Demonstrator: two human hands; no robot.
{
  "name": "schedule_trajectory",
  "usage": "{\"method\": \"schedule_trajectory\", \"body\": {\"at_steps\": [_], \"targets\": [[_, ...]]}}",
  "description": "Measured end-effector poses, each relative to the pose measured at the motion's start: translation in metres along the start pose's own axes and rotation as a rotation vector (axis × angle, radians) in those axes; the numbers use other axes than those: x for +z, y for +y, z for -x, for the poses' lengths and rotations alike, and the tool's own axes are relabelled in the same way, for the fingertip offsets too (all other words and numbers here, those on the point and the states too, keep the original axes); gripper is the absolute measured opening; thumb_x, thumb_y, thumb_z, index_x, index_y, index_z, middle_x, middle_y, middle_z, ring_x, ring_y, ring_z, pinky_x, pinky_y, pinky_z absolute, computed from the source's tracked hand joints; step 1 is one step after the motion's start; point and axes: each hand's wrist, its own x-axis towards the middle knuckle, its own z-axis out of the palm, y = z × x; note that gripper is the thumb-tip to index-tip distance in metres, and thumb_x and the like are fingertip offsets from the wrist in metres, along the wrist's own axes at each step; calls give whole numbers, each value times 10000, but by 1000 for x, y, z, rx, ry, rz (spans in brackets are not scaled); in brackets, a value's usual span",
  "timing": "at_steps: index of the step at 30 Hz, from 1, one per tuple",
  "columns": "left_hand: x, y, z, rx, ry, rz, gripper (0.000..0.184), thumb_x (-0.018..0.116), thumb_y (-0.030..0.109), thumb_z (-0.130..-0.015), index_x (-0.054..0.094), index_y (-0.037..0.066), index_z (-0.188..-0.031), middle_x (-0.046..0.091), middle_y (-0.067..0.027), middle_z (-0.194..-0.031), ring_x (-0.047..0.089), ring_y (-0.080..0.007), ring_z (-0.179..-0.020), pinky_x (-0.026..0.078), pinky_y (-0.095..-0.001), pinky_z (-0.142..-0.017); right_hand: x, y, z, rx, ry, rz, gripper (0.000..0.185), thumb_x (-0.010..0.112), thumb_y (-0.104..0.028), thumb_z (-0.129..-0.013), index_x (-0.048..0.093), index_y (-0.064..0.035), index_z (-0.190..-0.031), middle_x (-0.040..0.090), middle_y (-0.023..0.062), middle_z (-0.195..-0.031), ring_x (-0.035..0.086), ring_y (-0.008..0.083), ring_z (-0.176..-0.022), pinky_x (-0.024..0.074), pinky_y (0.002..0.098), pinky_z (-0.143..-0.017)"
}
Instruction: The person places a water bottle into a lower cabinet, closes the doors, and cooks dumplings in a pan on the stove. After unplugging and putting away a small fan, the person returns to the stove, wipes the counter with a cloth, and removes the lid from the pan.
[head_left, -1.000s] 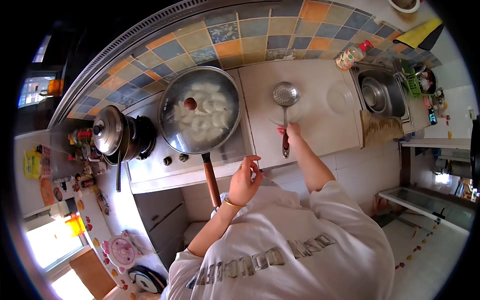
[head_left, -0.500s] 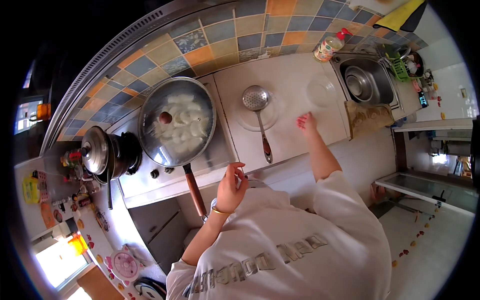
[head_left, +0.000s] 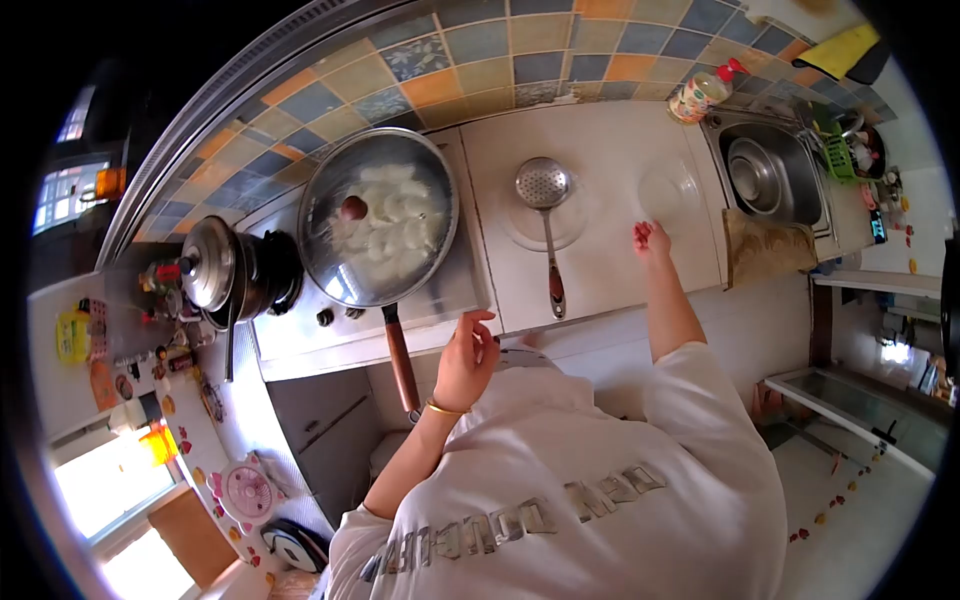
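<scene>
My left hand [head_left: 468,360] hovers in front of the counter edge, right of the pan handle, fingers loosely bent and apart, holding nothing visible. Out over the right part of the counter is my right hand [head_left: 650,239], its fingers loosely curled with nothing seen in them, near the rim of a clear glass plate [head_left: 672,190]. Between the hands a slotted skimmer [head_left: 544,184] rests with its bowl on another clear plate [head_left: 578,228]. On the stove stands a frying pan [head_left: 400,365] under a glass lid [head_left: 330,235]; pale dumplings [head_left: 395,225] show through it.
A lidded pot [head_left: 212,265] stands left of the pan. A pump bottle [head_left: 700,95] is by the tiled wall, beside the sink [head_left: 800,170] with a metal bowl [head_left: 755,175]. A brown cloth [head_left: 765,245] hangs over the front edge near the sink.
The view has shifted, so the counter items appear further right and slightly higher. The fingers of my right hand look a little more curled. Pan, lid and skimmer stay put.
</scene>
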Motion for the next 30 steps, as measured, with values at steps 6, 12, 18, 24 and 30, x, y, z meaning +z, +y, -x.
{"method": "schedule_trajectory", "body": {"at_steps": [6,12,18,24,30], "targets": [[-2,-8,4,55,44,54,372,588,-28,-780,507,56,-1134,527,-37,-746,430,-127,-503,366,-282,-483,-14,69,58,116,-59,-2,291,395,-327,-1009,523,-80,-928,616,61,-743,578,188,-587,341,264,-405],[-17,-13,19,45,175,95,325,577,-44,-806,520,33,-1116,514,-26,-773,419,-87,-546,351,-248,-498,-5,96,107,228,-57,18,307,454,-363,-989,560,-85,-913,603,43,-707,540,157,-544,314,253,-391],[-57,-70,32,-51,637,352,127,540,16,-887,573,17,-1009,546,-8,-772,430,-63,-617,391,-238,-571,56,68,221,390,-434,334,303,589,-396,-916,552,-112,-816,538,27,-637,423,120,-452,278,241,-402],[-126,-182,37,-656,765,846,283,491,334,-949,643,96,-967,538,69,-711,326,-31,-477,228,-199,-410,142,110,339,314,-791,555,204,561,-284,-947,559,-95,-869,536,16,-655,424,91,-457,250,214,-383],[-156,-286,1,-809,593,1126,389,479,413,-927,684,86,-875,656,-1,-723,362,-69,-430,234,-216,-359,177,167,415,377,-969,707,198,499,-289,-981,548,-110,-912,566,3,-684,445,70,-472,252,195,-398]]}}
